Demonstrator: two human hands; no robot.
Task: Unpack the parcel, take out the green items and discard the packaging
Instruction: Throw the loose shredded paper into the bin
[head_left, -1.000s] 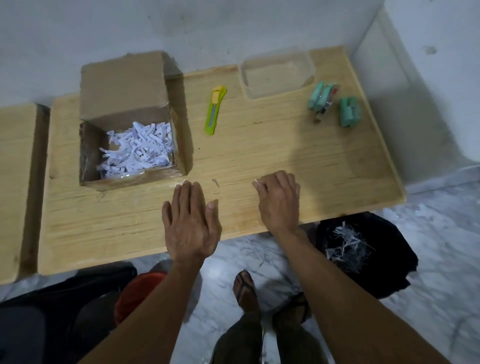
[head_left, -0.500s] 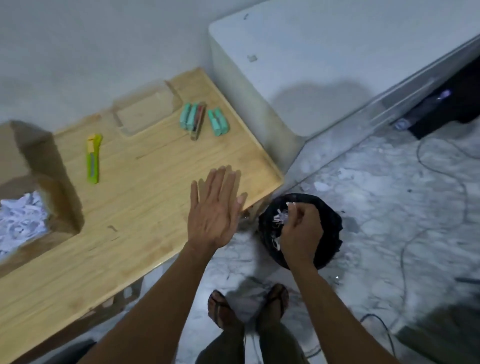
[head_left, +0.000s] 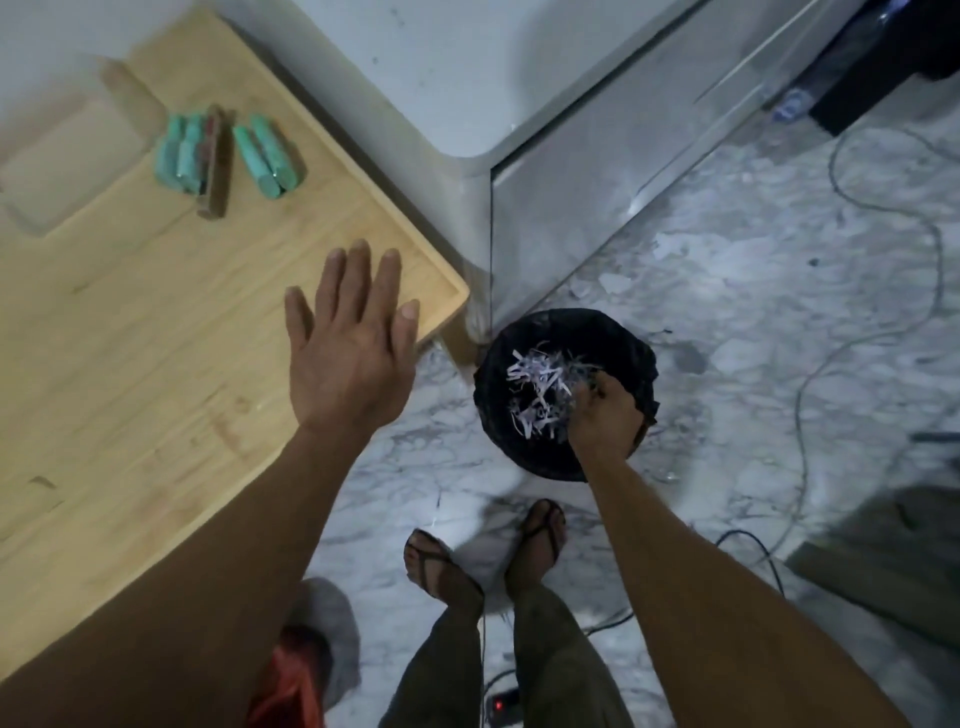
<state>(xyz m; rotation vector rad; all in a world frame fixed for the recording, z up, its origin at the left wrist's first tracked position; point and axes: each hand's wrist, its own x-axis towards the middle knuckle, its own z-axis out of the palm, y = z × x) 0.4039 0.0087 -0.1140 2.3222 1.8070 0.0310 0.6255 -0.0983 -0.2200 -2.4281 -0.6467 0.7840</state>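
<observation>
Shredded paper (head_left: 540, 384), the packaging being thrown out, lies heaped inside the black-lined bin (head_left: 623, 338) on the marble floor, just off the near right corner of the wooden table (head_left: 130, 364). The right hand (head_left: 605, 415) is down at the bin's near rim, knuckles up and fingers curled into the heap, touching the strips; whether it grips any or has let them go cannot be told, since the fingertips are hidden. The left hand (head_left: 350, 343) hovers flat over the table corner, fingers spread and empty. The green items (head_left: 228, 150) are already out and lie on the table's far right edge in two groups just beside each other, with a darker object (head_left: 214, 166) among the left group; their long axes run roughly away from the person. They lie up and to the left of the left hand, which is much the nearer to them; the right hand is well apart, down at floor level. The parcel itself is out of view, off to the left, so any return for more filling probably falls to a turn that way, with the left hand leading.
</observation>
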